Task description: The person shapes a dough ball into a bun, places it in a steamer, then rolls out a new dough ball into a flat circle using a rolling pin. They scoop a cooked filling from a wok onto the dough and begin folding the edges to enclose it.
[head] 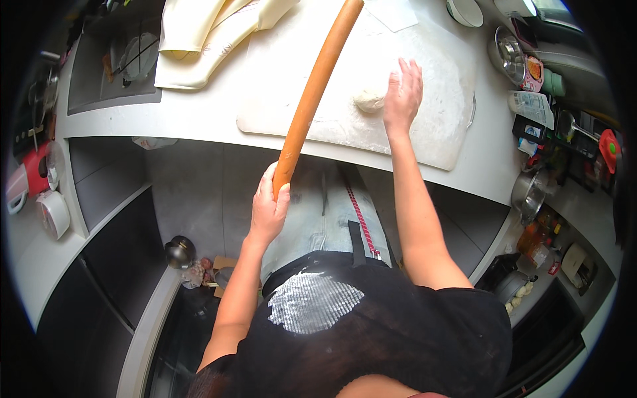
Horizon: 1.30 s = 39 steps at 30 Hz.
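Gripped near its lower end by my left hand (pixel 268 206) is a long wooden rolling pin (pixel 318 94). The pin slants up and away over the front edge of the counter. A pale lump of dough (pixel 369 101) rests on a floured white pastry board (pixel 438 114). Just right of the dough is my right hand (pixel 404 97), its palm turned toward the lump and its fingertips slightly apart. It holds nothing; whether it touches the dough is hard to tell.
Cream-coloured rubbery sheets (pixel 214 54) lie folded at the back left, beside a dark sink (pixel 114 74). A white bowl (pixel 465 12) and a steel bowl (pixel 508 52) stand at the back right. Packets and utensils crowd the right-hand counter. The white counter edge (pixel 199 130) runs before me.
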Motion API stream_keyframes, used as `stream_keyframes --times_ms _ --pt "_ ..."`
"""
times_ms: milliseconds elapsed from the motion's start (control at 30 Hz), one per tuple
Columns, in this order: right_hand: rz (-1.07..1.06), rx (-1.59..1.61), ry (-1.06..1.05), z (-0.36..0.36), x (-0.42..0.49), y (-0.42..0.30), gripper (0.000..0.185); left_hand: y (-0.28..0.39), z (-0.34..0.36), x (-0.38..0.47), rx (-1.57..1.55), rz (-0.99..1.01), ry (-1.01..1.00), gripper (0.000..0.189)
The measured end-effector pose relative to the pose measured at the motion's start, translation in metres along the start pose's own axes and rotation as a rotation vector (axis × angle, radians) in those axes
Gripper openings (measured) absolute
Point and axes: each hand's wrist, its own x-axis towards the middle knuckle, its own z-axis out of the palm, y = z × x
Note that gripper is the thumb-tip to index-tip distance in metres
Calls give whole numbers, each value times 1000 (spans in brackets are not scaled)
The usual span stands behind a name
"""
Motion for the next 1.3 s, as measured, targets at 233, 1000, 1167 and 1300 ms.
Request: stream_keyframes --times_ms 233,1000,1167,1300 --pt "-132 -128 -250 46 0 -3 52 11 -5 26 176 204 -12 48" --pt "-291 -345 -197 -18 49 77 59 31 62 250 936 471 325 57" --pt "-380 -321 -296 -33 -2 78 61 -10 59 202 969 401 181 58" --pt "-403 -355 -172 2 86 64 60 32 49 268 885 478 443 58"
